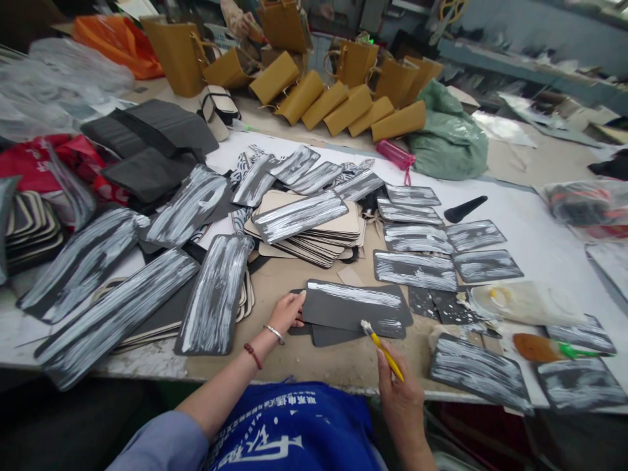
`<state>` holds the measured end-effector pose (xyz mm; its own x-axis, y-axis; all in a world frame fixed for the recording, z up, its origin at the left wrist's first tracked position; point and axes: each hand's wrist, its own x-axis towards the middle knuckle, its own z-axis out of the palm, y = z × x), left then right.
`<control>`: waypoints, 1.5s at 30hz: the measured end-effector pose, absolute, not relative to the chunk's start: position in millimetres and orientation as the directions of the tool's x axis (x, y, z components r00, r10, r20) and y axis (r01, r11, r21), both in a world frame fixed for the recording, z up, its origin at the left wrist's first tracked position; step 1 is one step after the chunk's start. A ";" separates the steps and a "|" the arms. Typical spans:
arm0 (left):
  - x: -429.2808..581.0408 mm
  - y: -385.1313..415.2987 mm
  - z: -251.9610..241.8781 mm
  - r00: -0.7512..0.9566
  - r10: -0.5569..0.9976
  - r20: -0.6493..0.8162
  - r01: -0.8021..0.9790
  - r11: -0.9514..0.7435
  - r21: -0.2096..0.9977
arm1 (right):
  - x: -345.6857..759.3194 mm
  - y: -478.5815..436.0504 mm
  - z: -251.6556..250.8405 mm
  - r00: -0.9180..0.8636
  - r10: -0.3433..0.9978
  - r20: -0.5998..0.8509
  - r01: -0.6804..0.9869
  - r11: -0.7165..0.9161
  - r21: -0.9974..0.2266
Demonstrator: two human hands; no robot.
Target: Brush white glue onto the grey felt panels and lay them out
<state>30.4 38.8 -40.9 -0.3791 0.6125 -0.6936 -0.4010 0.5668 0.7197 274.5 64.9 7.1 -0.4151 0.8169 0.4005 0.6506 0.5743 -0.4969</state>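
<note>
My left hand [286, 314] pinches the left end of a dark grey rectangular panel [343, 311], thumb on top. That panel lies over other dark pieces and has a white streak along its far edge and a smaller one near its right end. My right hand [401, 396] is closed around a brush with a yellow handle [390, 358]. The white-coated bristles are at the panel's near edge, toward its right end. Similar panels streaked with white lie on both sides, such as a long one [213, 294] to the left and another [478, 369] to the right.
A cloudy plastic container [530, 302] and an amber bottle with a green tip [537, 347] lie at right. Stacked cream-coloured pieces [314, 239] stand beyond the panel. Several tan bags [275, 78] line the back, near a green plastic bag [449, 134]. Another person's hand [240, 19] shows behind.
</note>
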 end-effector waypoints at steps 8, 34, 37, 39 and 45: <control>29.5 32.2 -39.5 -0.269 0.687 -0.675 -0.278 0.616 0.737 | 253.9 52.4 27.0 -0.300 0.927 0.225 0.606 0.367 -0.706; 67.3 2.1 -50.5 -0.425 0.696 -0.579 -0.154 0.574 0.804 | 317.1 116.2 9.2 -0.329 0.874 0.358 0.744 0.473 -0.472; 68.9 0.4 -47.7 -0.433 0.688 -0.582 -0.182 0.566 0.804 | 312.9 109.1 18.4 -0.351 0.882 0.315 0.728 0.469 -0.501; 70.2 -1.1 -45.6 -0.432 0.684 -0.588 -0.204 0.561 0.802 | 314.0 118.5 22.0 -0.308 0.888 0.342 0.758 0.446 -0.476; 74.0 -2.5 -44.0 -0.423 0.667 -0.613 -0.265 0.556 0.788 | 299.7 140.5 3.6 -0.406 0.804 0.435 0.701 0.579 -0.416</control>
